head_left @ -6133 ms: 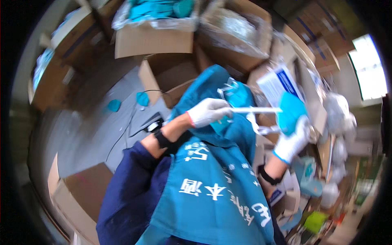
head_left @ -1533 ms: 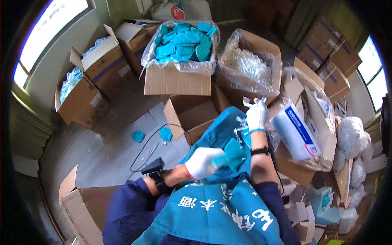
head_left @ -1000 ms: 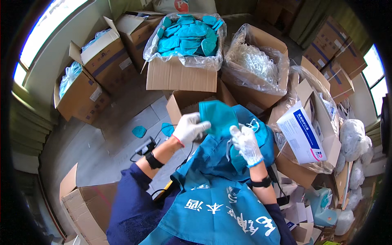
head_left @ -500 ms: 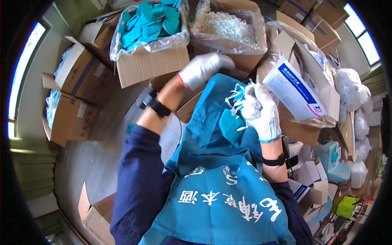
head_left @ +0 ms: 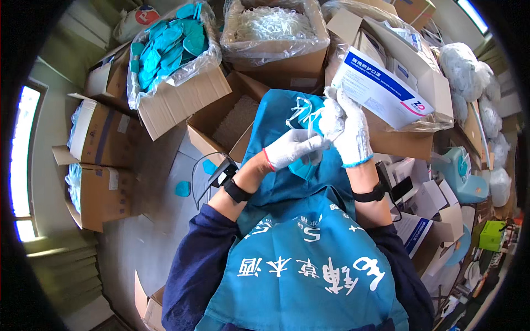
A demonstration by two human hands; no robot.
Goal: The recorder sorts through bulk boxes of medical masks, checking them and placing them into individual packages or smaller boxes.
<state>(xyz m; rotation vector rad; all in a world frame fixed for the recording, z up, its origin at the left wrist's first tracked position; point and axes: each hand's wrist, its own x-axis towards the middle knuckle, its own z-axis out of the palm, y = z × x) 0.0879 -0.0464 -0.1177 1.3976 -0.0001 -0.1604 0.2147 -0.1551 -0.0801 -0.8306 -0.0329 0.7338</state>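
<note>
My right hand [head_left: 349,129], in a white knit glove with a blue cuff, is closed around a bunch of teal face masks [head_left: 313,115] with white elastic straps [head_left: 298,112] looping out on the left. My left hand [head_left: 293,149], in a white glove with a red-edged cuff, meets it from the left. Its thumb and fingertips are pinched together at a strap; the exact grip is partly hidden. Below the left fingers another teal face mask [head_left: 301,170] shows against my teal apron [head_left: 303,248]. Both hands are above my lap.
Ahead stand a lined carton of teal masks [head_left: 185,88] and a lined carton of white straps [head_left: 276,49]. An open carton [head_left: 212,127] sits below them. A printed white box [head_left: 381,91] leans at the right. Two teal pieces, one a mask [head_left: 183,188], lie on the floor.
My left hand has come down from beside the cartons to the masks at my right hand, its fingers now pinched. The whole view has shifted slightly.
</note>
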